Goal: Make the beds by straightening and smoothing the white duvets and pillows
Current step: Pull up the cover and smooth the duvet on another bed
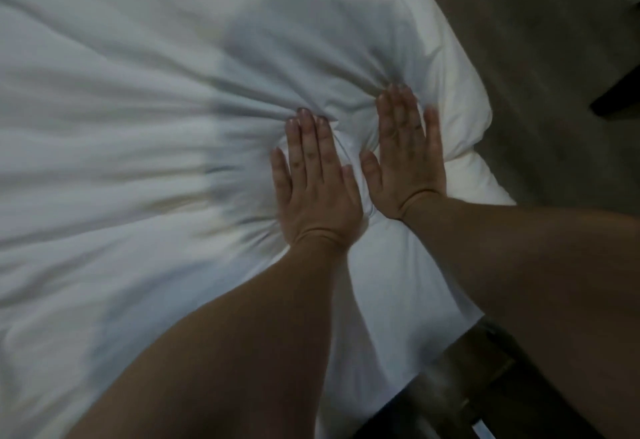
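We are at the smoothing step: both hands lie flat on the white duvet [138,109], near the edge of the bed at the right of the view and close to one corner. The left hand [313,186] and the right hand [407,158] sit side by side, just apart, palms down, with fingers straight and pointing away from us. The grip of each hand is apart: nothing is pinched or held, and the cloth is only pressed. The filling sinks under the palms, and folds radiate from the fingertips toward the left and the far side. We judge from this that the cloth is bunched ahead of the hands rather than flattened. The next move calls for a flat, even sweep outward toward the creased area at left, with pressure light enough to slide over the cover instead of dragging it. A pull at the edge may also be needed to take up slack. The duvet covers all of the bed that shows; it looks soft and thick, and its edge is puffed beside the dark floor [554,58]. The left of the view is blurred, so fine creases there cannot be judged. No pillow can be told apart.
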